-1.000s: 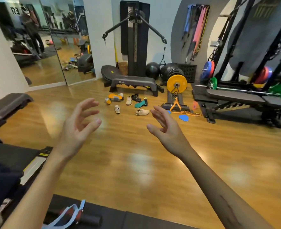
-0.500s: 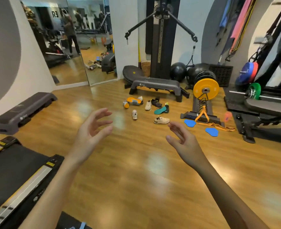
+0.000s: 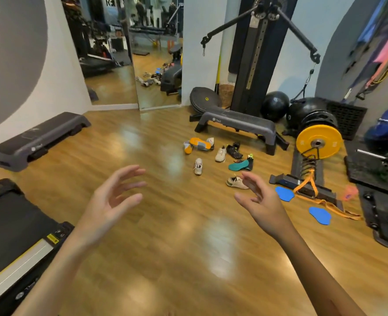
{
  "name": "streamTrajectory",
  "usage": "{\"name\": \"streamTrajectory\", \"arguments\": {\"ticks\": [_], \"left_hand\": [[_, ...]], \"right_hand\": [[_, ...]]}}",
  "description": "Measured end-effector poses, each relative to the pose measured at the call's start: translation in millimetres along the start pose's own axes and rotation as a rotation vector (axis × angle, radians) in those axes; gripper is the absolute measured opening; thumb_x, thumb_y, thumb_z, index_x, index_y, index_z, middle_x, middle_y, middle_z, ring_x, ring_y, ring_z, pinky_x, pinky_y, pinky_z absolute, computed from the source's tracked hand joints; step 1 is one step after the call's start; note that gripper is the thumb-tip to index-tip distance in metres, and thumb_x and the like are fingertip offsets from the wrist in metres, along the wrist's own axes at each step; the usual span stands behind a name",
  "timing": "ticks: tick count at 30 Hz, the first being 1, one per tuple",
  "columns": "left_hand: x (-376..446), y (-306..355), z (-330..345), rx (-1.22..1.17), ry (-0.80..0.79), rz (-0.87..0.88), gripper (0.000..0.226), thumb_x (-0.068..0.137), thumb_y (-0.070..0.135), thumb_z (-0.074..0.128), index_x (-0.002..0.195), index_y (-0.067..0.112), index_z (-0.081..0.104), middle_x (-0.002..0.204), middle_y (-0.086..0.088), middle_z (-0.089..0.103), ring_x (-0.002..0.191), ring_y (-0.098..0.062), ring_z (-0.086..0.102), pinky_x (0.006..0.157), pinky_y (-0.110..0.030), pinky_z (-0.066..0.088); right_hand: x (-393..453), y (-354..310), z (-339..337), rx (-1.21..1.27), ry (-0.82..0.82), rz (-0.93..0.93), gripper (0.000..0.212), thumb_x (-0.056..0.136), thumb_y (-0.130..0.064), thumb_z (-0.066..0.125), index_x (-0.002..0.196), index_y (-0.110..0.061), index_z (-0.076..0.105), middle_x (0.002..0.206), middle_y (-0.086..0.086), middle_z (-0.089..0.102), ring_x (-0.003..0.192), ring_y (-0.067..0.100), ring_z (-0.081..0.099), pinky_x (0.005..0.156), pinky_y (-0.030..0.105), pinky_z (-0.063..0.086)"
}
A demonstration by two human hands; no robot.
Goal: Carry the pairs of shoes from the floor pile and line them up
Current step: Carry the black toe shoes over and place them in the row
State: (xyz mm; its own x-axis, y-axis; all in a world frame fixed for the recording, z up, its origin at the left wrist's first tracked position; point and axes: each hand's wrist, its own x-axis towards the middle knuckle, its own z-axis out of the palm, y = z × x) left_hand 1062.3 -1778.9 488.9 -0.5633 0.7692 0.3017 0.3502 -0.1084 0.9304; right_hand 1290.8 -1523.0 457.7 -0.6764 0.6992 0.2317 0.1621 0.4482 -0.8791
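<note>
Shoes (image 3: 220,156) lie scattered on the wooden floor (image 3: 165,236) in the head view, just in front of a grey step bench (image 3: 238,120) and left of a yellow weight plate (image 3: 318,141). At least 7 are visible: an orange-soled pair (image 3: 198,144) tipped over at the left, a white trainer (image 3: 198,166) apart toward the camera, a teal-soled shoe (image 3: 241,165) on its side, and a beige trainer (image 3: 236,182) nearest. Left hand (image 3: 111,201) and right hand (image 3: 261,201) are raised well short of the pile, fingers spread and loosely bent, holding nothing. Such trainers are probably light, with soft uppers and stiffer soles; pinching each at the heel collar, or hooking fingers inside the opening, should let 1 hand carry 1 shoe. Loose laces could snag.
</note>
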Motion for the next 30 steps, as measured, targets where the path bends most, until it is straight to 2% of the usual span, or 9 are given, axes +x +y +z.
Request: {"name": "streamTrajectory", "arguments": {"ticks": [4,7,9,13,17,19,21,24,30], "left_hand": [[83,-28,-26,-0.014,-0.003,-0.035,0.054,0.083,0.008,0.062,0.135,0.014,0.047,0.132,0.000,0.058,0.114,-0.018,0.062,0.092,-0.037,0.052],[160,-49,-32,0.008,-0.020,-0.033,0.052,0.086,0.000,0.061,0.135,0.010,0.047,0.132,-0.004,0.058,0.112,-0.018,0.062,0.090,-0.032,0.052],[205,-63,-25,-0.002,-0.026,-0.054,0.052,0.086,-0.005,0.060,0.135,0.006,0.046,0.133,-0.008,0.057,0.112,-0.022,0.062,0.091,-0.034,0.051],[280,-102,-2,-0.014,-0.051,-0.087,0.053,0.085,-0.006,0.060,0.134,0.005,0.045,0.132,-0.009,0.057,0.113,-0.026,0.061,0.093,-0.042,0.048],[341,-144,21,0.021,-0.060,-0.128,0.057,0.080,0.009,0.064,0.134,0.007,0.046,0.132,-0.005,0.058,0.112,-0.022,0.063,0.092,-0.037,0.049],[379,-161,34,0.052,-0.046,-0.123,0.056,0.080,0.009,0.064,0.133,0.008,0.047,0.132,-0.006,0.058,0.110,-0.020,0.064,0.093,-0.035,0.049],[419,-173,49,0.056,0.005,-0.132,0.053,0.083,0.000,0.063,0.133,0.006,0.047,0.132,-0.009,0.058,0.109,-0.022,0.063,0.096,-0.042,0.048],[478,-184,79,0.027,0.082,-0.138,0.052,0.085,-0.006,0.062,0.134,0.004,0.046,0.131,-0.012,0.058,0.107,-0.024,0.062,0.098,-0.048,0.046],[582,-204,131,-0.005,0.060,-0.157,0.054,0.079,0.019,0.069,0.129,0.019,0.049,0.131,-0.006,0.059,0.109,-0.021,0.063,0.096,-0.053,0.046]], "right_hand": [[80,11,11,-0.014,0.021,0.048,0.056,0.086,-0.020,0.073,0.136,-0.029,0.049,0.138,-0.008,0.054,0.130,0.002,0.048,0.087,0.018,0.051],[143,18,16,-0.030,0.047,0.038,0.057,0.086,-0.024,0.073,0.137,-0.029,0.049,0.138,-0.012,0.054,0.129,-0.002,0.047,0.090,0.020,0.051],[179,29,16,-0.041,0.044,0.050,0.058,0.086,-0.024,0.073,0.138,-0.029,0.048,0.139,-0.012,0.053,0.130,-0.002,0.047,0.091,0.021,0.050],[247,69,6,-0.058,0.046,0.098,0.054,0.087,-0.020,0.071,0.136,-0.028,0.049,0.137,-0.008,0.054,0.131,0.004,0.047,0.081,0.008,0.048],[314,126,-21,-0.019,0.093,0.128,0.049,0.088,-0.016,0.069,0.133,-0.028,0.050,0.133,-0.010,0.055,0.129,0.006,0.049,0.078,0.001,0.044],[350,156,-37,-0.002,0.122,0.112,0.046,0.090,-0.013,0.066,0.130,-0.030,0.051,0.132,-0.010,0.055,0.129,0.006,0.049,0.080,0.000,0.043],[391,180,-56,-0.009,0.107,0.117,0.044,0.092,-0.009,0.062,0.129,-0.029,0.050,0.132,-0.008,0.056,0.129,0.009,0.050,0.086,0.003,0.044],[450,209,-82,-0.035,0.038,0.124,0.044,0.094,-0.002,0.056,0.130,-0.028,0.049,0.135,-0.003,0.056,0.130,0.012,0.050,0.100,0.020,0.043],[572,238,-117,-0.085,-0.056,0.097,0.044,0.096,0.001,0.053,0.133,-0.022,0.049,0.137,0.003,0.056,0.130,0.013,0.051,0.106,0.027,0.040]]}}
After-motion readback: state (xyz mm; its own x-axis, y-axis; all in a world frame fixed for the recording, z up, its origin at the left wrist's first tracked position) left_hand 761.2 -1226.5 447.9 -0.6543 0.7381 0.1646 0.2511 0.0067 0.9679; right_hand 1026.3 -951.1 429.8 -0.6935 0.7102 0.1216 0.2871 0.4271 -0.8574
